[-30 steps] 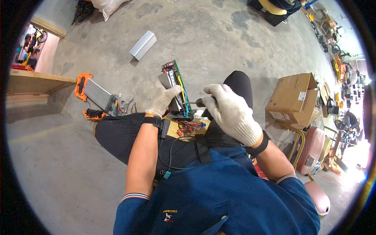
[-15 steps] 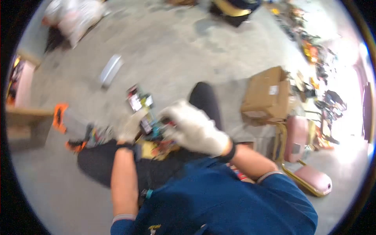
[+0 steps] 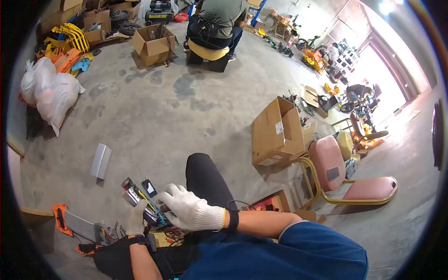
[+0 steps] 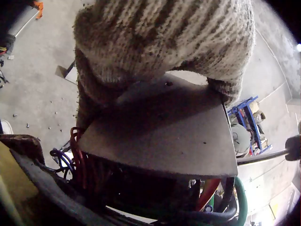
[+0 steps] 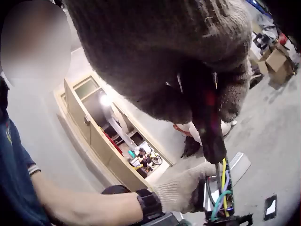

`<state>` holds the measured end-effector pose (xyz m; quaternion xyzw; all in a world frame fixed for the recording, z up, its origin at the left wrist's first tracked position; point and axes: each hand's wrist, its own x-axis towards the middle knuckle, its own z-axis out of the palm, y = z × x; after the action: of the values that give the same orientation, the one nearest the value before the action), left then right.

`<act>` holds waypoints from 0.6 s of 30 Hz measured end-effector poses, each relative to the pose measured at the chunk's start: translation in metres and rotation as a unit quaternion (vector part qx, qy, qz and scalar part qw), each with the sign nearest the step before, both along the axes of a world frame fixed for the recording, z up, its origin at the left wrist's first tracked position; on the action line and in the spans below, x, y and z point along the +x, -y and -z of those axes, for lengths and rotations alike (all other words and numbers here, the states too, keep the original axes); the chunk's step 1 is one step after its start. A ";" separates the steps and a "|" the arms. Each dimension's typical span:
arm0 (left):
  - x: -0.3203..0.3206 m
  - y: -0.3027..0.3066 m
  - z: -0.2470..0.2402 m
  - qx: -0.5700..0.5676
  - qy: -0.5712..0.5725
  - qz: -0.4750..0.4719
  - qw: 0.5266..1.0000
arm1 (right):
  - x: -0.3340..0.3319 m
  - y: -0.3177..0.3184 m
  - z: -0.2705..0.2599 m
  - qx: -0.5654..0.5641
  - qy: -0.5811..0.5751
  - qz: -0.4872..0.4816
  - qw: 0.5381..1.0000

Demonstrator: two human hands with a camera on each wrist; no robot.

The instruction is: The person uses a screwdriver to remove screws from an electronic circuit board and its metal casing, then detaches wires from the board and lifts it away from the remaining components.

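My gloved left hand [image 3: 136,218] grips an electronic circuit unit [image 3: 148,213] with coloured wires, held over the lap. In the left wrist view, the knitted glove [image 4: 164,37] curls over a flat grey metal plate [image 4: 164,132] on this unit, with red wires [image 4: 80,157] at its side. My gloved right hand [image 3: 191,207] holds a screwdriver by its black handle [image 5: 207,127]. Its shaft [image 4: 263,157] points at the unit's edge beside the plate. The tip is hidden. A small black rectangular piece [image 3: 149,188] lies just beyond the unit.
A silver metal case [image 3: 100,161] lies on the floor ahead. An orange-ended metal unit [image 3: 81,224] with loose wires is at the left. To the right stand a cardboard box [image 3: 275,133] and a pink chair [image 3: 326,163]. A person [image 3: 219,23] sits farther off.
The head view has swung up and to the right, bringing the seated person and far boxes into view. The left hand keeps its grip on the unit; the right hand still holds the screwdriver.
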<state>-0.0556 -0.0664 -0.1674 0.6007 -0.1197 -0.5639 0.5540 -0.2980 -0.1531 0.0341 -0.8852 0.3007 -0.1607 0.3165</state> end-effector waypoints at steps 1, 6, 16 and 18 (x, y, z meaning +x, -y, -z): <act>-0.002 0.004 -0.008 -0.003 0.011 -0.003 1.000 | 0.001 -0.002 -0.014 0.037 -0.052 0.019 0.998; -0.012 0.001 -0.028 -0.023 0.059 -0.012 0.998 | 0.005 0.013 -0.023 0.170 -0.198 0.021 0.965; -0.026 0.005 -0.073 -0.038 0.136 -0.018 0.990 | 0.001 0.008 -0.025 0.123 -0.122 0.016 0.985; -0.027 0.006 -0.088 0.017 0.074 0.003 0.997 | 0.000 0.010 -0.019 0.136 -0.128 -0.011 0.982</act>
<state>-0.0823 -0.0725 -0.0799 0.6495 -0.1523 -0.5216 0.5319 -0.2976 -0.1631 0.0526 -0.8503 0.3481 -0.0006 0.3948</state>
